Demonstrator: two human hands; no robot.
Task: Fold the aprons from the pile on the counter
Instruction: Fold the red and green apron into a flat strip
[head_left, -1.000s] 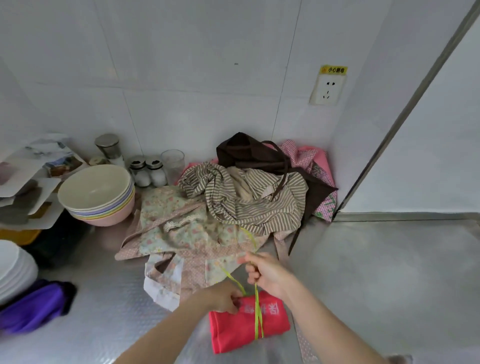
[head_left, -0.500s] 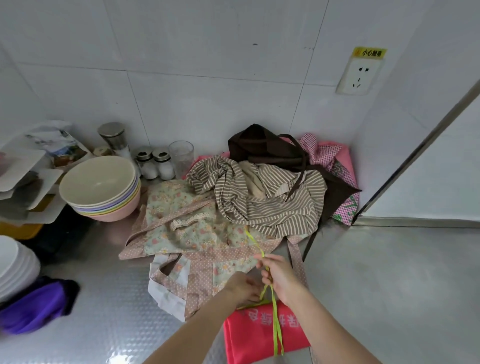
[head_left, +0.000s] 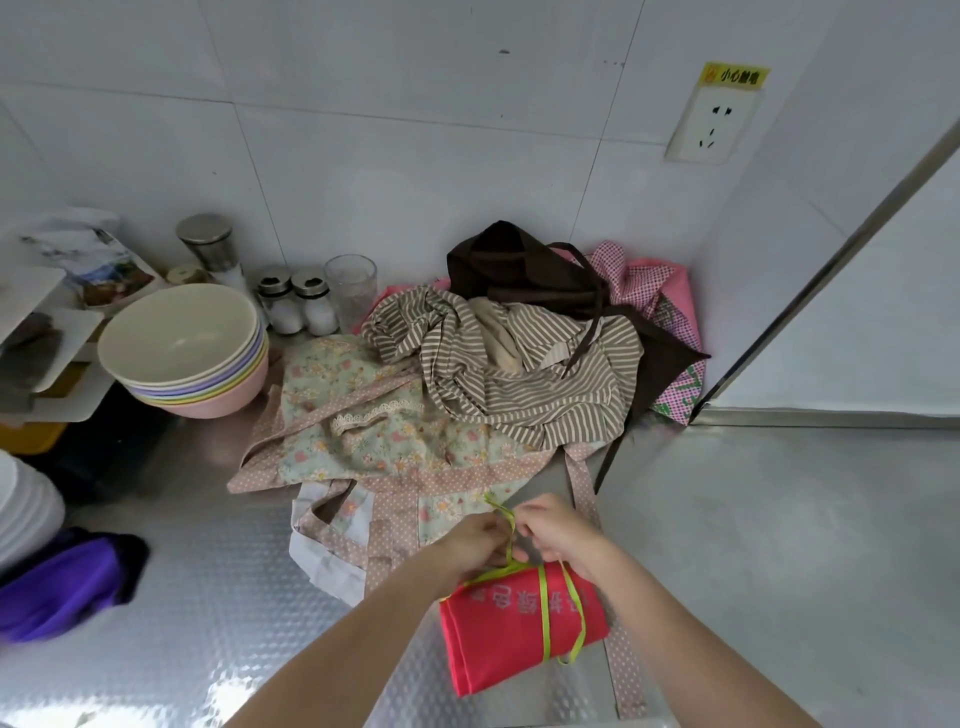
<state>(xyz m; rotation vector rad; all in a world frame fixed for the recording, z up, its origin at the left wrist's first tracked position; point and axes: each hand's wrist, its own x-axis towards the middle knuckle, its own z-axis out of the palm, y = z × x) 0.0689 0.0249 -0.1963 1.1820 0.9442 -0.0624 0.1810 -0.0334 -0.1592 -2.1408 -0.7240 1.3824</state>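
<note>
Beyond the grips and to their left, pastel bowls (head_left: 187, 353) sit nested in a stack, the top one cream and holding nothing visible. Behind them stand two glass shakers (head_left: 298, 309) with white contents under metal caps, a taller steel-lidded jar (head_left: 208, 249), and a clear ribbed glass (head_left: 350, 288).

Both grips meet at the top edge of the red apron (head_left: 519, 629), a smooth cloth folded into a compact rectangle with pale printed characters, lying on the dimpled steel counter (head_left: 208, 623) just below the hands. The left hand (head_left: 475, 540) and right hand (head_left: 553, 530) each pinch the thin lime-green ribbon (head_left: 543, 613), fingers curled narrow around it; the ribbon loops twice around the bundle.

Just past the grips lies the pile: a soft floral apron (head_left: 363, 441) with dotted pink borders and lace trim, a rumpled striped apron (head_left: 519, 384), a dark brown apron (head_left: 519, 265), and a pink checked one (head_left: 660, 291) in the corner. Far left of the grips lies a crumpled purple cloth (head_left: 62, 582).
</note>
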